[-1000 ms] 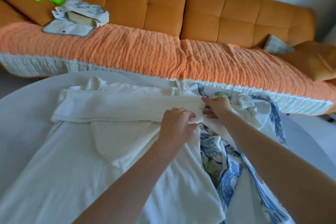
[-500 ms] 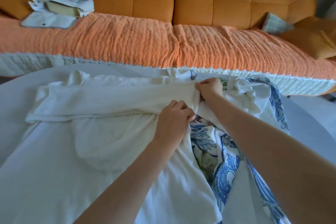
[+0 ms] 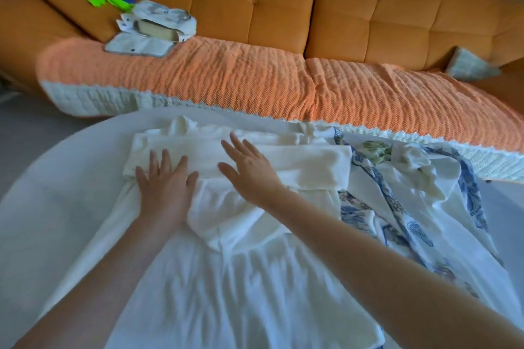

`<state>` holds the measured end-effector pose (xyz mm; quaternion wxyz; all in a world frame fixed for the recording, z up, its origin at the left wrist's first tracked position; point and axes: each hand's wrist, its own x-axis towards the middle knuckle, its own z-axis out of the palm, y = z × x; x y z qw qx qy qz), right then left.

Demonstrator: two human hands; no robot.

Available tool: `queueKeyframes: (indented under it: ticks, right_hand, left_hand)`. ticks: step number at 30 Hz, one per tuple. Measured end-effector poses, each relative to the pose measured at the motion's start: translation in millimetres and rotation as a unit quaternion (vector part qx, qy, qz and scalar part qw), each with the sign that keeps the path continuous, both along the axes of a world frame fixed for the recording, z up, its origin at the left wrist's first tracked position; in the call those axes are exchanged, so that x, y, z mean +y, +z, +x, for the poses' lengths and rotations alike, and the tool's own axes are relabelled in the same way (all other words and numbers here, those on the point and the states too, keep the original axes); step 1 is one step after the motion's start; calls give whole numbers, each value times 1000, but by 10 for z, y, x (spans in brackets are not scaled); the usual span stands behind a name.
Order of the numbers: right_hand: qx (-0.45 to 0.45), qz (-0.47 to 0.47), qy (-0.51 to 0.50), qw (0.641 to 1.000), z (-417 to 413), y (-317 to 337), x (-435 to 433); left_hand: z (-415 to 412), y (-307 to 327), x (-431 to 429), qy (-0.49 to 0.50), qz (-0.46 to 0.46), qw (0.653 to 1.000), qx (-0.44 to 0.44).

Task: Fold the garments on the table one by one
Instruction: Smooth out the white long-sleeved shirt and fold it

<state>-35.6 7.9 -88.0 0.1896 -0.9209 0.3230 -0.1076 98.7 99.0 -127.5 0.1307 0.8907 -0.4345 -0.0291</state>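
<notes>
Both palms are pressing flat, fingers spread, holding nothing: our left hand (image 3: 164, 193) and right hand (image 3: 249, 171) are resting on the white garment (image 3: 226, 278), whose folded band is running crosswise on the table (image 3: 56, 193), its right end nearer our right.

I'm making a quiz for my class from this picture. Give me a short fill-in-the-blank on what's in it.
1. Both hands, left hand and right hand, lie ____ on the white garment.
2. The sofa is ____.
3. The patterned garment lies to the ____ of the white one.

Missing words: flat; orange; right
</notes>
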Motion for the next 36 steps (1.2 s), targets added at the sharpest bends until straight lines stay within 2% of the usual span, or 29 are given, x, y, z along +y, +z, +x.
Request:
queueKeyframes:
  ticks: [3,6,9,13,18,21,24,27,30,33,36]
  right_hand:
    - [12,61,17,998,572,-19,311]
    - [48,29,-1,998,967,-98,564]
    - [81,-45,-28,995,1193,-177,687]
    - [108,-67,-49,991,1358,-175,674]
    - [111,-83,-53,989,1536,-135,743]
    - [92,6,-51,994,1626,-149,806]
    - [92,5,-41,995,1626,-158,769]
    - [20,70,-49,996,1543,-102,697]
    - [-132,209,-91,965,1280,14,568]
    - [-264,302,-143,905,879,126,457]
    - [-305,348,-179,868,452,112,306]
  left_hand:
    - [380,-67,272,60,-76,995,18]
    - [791,-37,362,141,-176,966,130]
    - [1059,35,314,207,-193,928,243]
    - [1220,122,158,191,-201,896,347]
    - [1328,111,-67,183,-191,897,355]
    - [1279,123,-55,152,-232,895,349]
    - [1226,134,-52,105,-261,897,340]
    - [1110,273,-104,71,-305,864,393]
    - [889,479,-269,8,-314,844,436]
    - [523,696,-497,-64,-305,855,414]
    - [142,721,-693,-126,-256,877,387]
